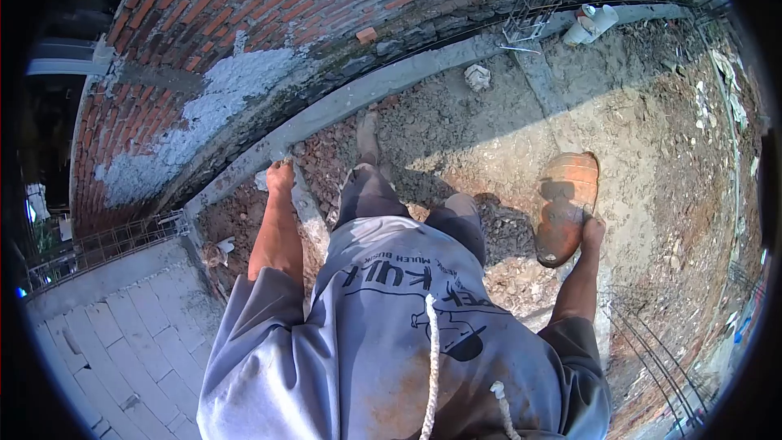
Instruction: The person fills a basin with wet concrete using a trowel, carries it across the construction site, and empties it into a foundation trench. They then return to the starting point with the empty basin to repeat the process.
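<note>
My left hand (281, 175) is out to the left, above the concrete ledge, its fingers curled in; what they hold, if anything, is too small to tell. On the right, my right hand (594, 231) is closed on the edge of a worn orange-brown container (568, 195), which has a rounded outline and a dark patch on it. The container is beside my right leg, over the pale soil. Below me are my legs (371, 194) on rubble and dirt.
A brick wall (269, 0) rises behind a long concrete beam (391, 77). Steel rebar (538, 0) stands at the top, near white buckets (588, 26). A crumpled white lump (477, 77) lies on the soil. Thin rods (660, 358) stick out at lower right; pale blocks (138, 326) lie at lower left.
</note>
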Demonstrator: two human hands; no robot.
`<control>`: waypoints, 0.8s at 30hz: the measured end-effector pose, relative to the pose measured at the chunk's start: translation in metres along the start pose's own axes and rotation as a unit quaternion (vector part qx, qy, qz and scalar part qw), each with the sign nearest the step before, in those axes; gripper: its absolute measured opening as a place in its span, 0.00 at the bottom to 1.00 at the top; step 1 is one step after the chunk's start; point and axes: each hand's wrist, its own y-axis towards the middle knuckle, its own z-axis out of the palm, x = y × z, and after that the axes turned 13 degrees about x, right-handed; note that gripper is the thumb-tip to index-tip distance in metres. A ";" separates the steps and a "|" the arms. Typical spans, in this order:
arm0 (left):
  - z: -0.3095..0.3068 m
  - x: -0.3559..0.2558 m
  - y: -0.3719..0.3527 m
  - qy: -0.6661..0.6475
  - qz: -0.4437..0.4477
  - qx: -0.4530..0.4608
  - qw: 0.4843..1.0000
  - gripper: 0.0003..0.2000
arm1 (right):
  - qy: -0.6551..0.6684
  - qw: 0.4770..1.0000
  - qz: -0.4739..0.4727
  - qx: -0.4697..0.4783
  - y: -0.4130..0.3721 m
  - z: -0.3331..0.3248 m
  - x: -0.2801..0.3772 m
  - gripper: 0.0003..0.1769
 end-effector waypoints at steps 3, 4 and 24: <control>-0.008 -0.016 -0.014 -0.129 0.055 0.062 0.988 0.17 | -0.043 0.999 -0.008 0.009 0.006 0.005 -0.006 0.20; -0.010 -0.021 -0.029 -0.128 0.086 0.052 0.987 0.16 | -0.045 0.999 -0.002 0.013 0.010 0.004 -0.013 0.20; -0.056 0.004 0.053 -0.107 0.096 0.089 0.986 0.15 | -0.178 0.975 0.128 -0.035 -0.021 0.026 -0.006 0.24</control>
